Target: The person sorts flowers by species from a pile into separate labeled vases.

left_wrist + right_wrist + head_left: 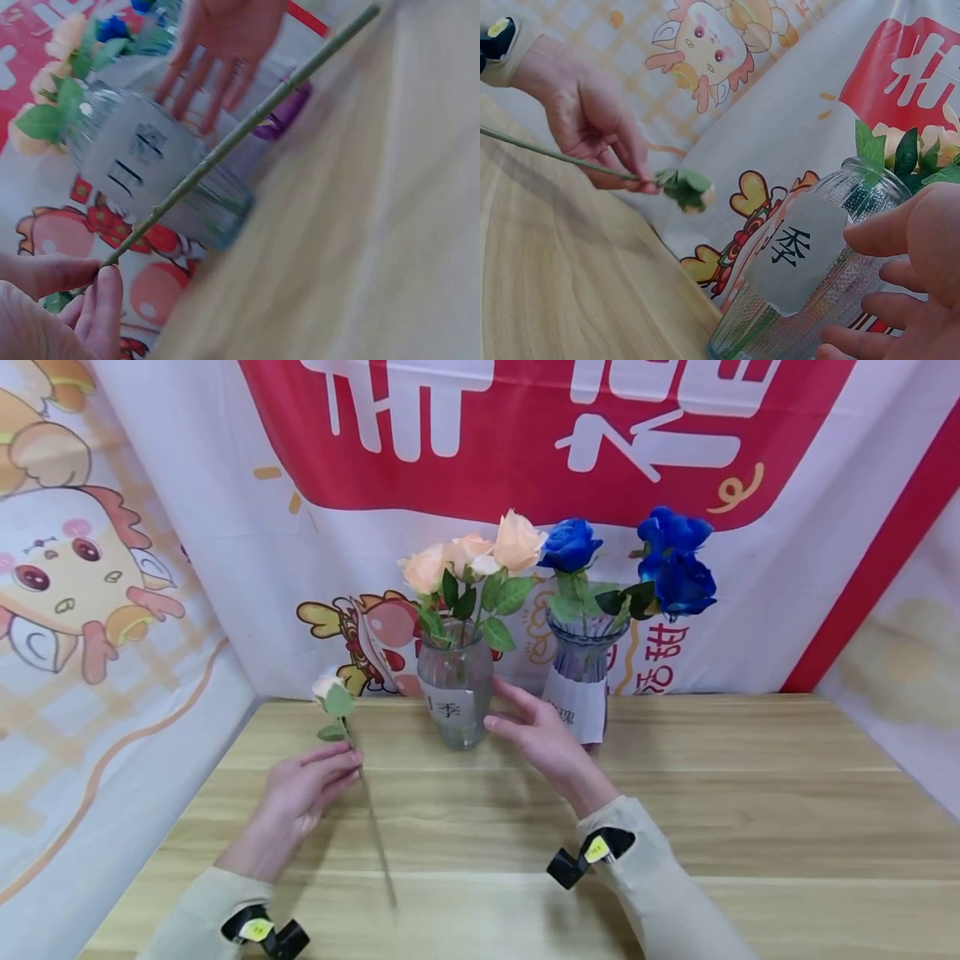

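Note:
My left hand pinches a single pale rose by its stem, just below the leaves. The bloom is up, and the long green stem slants down toward the wood. Right of it, a ribbed clear glass vase with a white paper label holds several peach roses. Beside that vase is my right hand, its fingers loosely extended and the fingertips right at the glass. The label faces the right wrist camera.
A bluish glass vase with a paper label and several blue roses stands just right of my right hand. Behind both vases hangs a printed cloth backdrop. The wooden tabletop extends toward me.

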A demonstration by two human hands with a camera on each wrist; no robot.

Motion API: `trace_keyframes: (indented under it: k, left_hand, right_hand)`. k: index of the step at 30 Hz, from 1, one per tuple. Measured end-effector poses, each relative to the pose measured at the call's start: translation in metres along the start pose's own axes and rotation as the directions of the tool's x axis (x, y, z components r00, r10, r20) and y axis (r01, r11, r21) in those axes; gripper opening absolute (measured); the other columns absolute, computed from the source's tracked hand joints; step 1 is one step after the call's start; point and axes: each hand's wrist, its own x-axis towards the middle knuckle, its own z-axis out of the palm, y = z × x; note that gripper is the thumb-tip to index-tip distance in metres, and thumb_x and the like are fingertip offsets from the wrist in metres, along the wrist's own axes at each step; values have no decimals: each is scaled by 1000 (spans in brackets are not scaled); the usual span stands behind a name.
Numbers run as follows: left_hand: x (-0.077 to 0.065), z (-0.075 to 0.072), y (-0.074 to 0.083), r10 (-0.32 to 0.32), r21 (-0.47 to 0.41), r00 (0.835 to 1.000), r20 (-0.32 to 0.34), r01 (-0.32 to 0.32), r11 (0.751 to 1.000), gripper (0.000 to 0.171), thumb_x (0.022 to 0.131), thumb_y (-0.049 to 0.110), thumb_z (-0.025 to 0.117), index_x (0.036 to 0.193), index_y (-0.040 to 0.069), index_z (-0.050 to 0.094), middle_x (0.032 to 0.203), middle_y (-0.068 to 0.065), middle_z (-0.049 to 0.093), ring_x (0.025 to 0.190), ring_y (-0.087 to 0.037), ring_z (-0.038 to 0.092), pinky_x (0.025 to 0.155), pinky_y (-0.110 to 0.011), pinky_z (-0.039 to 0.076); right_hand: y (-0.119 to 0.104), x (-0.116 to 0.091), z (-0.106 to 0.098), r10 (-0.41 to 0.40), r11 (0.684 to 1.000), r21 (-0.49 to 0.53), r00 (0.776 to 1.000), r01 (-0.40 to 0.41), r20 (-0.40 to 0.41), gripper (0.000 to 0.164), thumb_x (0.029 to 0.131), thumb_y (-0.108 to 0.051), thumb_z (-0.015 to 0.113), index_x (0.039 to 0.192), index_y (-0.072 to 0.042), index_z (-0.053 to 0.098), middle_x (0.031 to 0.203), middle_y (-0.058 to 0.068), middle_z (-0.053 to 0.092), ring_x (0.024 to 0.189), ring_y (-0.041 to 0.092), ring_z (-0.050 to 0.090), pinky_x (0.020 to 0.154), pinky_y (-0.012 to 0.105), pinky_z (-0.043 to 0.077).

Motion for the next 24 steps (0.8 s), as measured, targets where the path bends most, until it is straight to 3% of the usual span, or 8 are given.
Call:
trace_keyframes:
  k: [3, 9, 17, 24]
  left_hand:
    - [0, 10, 14, -7, -133, 1000, -25, 4, 991, 28, 92, -11, 73, 94, 16, 78, 94, -1, 80, 90, -14, 80, 93, -25, 62]
    - [1, 31, 34, 0, -305, 995, -99, -31, 952, 25, 90, -12, 75, 103, 9, 73, 96, -3, 78, 89, -15, 80, 92, -26, 63]
    - [4, 49, 49, 32, -429, 981, -191, -113, 896, 34, 84, -14, 80, 111, 4, 70, 100, -8, 76, 87, -19, 79, 90, -28, 64]
    - [4, 55, 54, 73, -520, 977, -202, -170, 837, 27, 84, -14, 80, 106, 1, 72, 96, -9, 78, 82, -21, 79, 87, -29, 65]
  right_hand:
    - [1, 0, -1, -5, 1000, -4, 1000, 5, -10, 70, 105, -15, 64, 168, -17, 32, 175, 3, 31, 154, 36, 45, 130, 51, 32]
    - [3, 2, -3, -4, 1000, -10, 1000, 4, -9, 70, 106, -15, 63, 168, -16, 31, 176, 5, 30, 156, 35, 43, 130, 52, 31]
    - [0, 2, -1, 6, 1000, -5, 1000, -6, -12, 70, 106, -17, 64, 168, -18, 32, 176, 1, 31, 156, 32, 43, 131, 50, 31]
    - [1, 2, 0, 13, 1000, -7, 1000, -13, -2, 67, 107, -21, 62, 168, -20, 33, 176, -1, 31, 160, 30, 36, 130, 51, 32]
